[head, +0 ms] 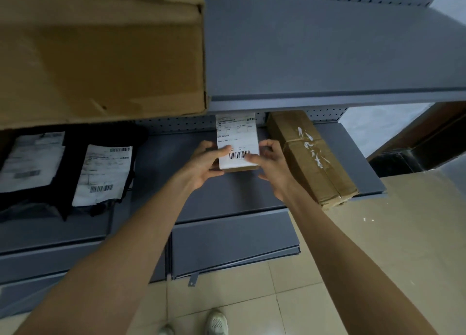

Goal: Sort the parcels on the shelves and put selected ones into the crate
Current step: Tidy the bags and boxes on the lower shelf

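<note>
A small cardboard parcel [237, 135] with a white shipping label and barcode sits over the grey middle shelf [227, 196]. My left hand [204, 165] grips its left side, thumb on the label. Its right side is held by my right hand [272, 168], whose thumb lies near the barcode. A long brown taped box [312, 158] with white writing lies just to the right. Two black mailer bags [106, 173] [30, 163] with white labels lie at the left of the same shelf. No crate is in view.
A large cardboard box [100, 57] fills the upper shelf [327, 57] at the left and overhangs its front edge. Loose grey shelf panels [232, 241] lie on the tiled floor below. My shoes [216, 322] stand near the bottom edge. A dark object [416, 153] is at the right.
</note>
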The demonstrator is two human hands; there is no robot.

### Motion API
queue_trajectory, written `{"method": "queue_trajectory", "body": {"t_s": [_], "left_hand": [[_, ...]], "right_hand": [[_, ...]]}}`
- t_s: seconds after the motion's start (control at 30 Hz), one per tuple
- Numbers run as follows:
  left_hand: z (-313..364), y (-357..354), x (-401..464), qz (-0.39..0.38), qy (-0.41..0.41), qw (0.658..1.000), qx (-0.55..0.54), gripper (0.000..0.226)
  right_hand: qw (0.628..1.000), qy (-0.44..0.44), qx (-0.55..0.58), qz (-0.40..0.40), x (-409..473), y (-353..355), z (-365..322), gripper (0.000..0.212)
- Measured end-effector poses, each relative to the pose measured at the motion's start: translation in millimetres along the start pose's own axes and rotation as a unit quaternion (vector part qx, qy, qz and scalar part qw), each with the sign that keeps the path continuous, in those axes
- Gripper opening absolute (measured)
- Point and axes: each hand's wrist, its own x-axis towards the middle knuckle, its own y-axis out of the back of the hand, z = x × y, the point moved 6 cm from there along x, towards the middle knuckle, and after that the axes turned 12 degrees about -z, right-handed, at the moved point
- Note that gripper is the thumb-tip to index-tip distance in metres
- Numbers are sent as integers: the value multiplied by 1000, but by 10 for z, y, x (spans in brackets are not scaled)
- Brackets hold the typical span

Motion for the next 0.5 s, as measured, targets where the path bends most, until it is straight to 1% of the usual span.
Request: {"method": "queue_trajectory", "body": {"t_s": [0.1, 0.17, 0.23, 0.3, 0.5], "left_hand": [[32, 88, -93, -4, -9, 1000, 9, 43], [66, 111, -155, -7, -18, 1000, 15, 41], [98, 112, -198, -13, -28, 999, 18, 37], [113, 96, -232, -23, -35, 999, 7, 34], [56, -8, -257, -49, -33, 997, -48, 34]], "right_hand": [[1000, -2, 19, -24, -9, -122, 7, 48], [998, 3, 34, -43, -37, -188, 2, 57], [997, 15, 50, -53, -79, -222, -19, 60], [997, 32, 58, -42, -125, -209, -41, 61], [997, 78, 8, 5, -238, -172, -112, 76]]}}
